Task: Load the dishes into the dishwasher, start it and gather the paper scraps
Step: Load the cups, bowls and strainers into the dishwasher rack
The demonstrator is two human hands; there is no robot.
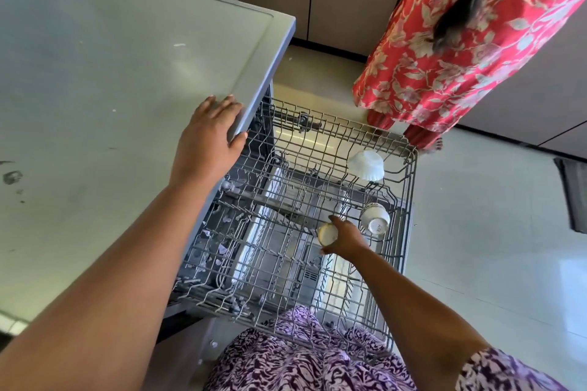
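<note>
Over at 9 o'clock the grey bench (95, 89) is taking up most of the view, and the left hand (206, 143) is resting on its corner edge, fingers lying flat and spread on top with the thumb hanging over the lip, holding nothing, just bracing by the look of it.

Below that, the wire rack (410, 187) is sitting pulled out, and some paper scraps (222, 249) are lying in its 9 o'clock side. Near the middle, the right hand (346, 240) is reaching down into the rack with its fingers wrapped round a small cup (328, 233), gripping it by the body with the base facing up.

A second cup (375, 218) is sitting upside down just beside it at 3 o'clock, and a white bowl (365, 165) is sitting upturned further back at 1 o'clock.

Cup's probably light but hard ceramic, so chippy against the wires and slick if wet. I'd be holding it round the body like that, not by the rim.

Another person in a red floral dress (460, 41) is standing at 1 o'clock.
</note>
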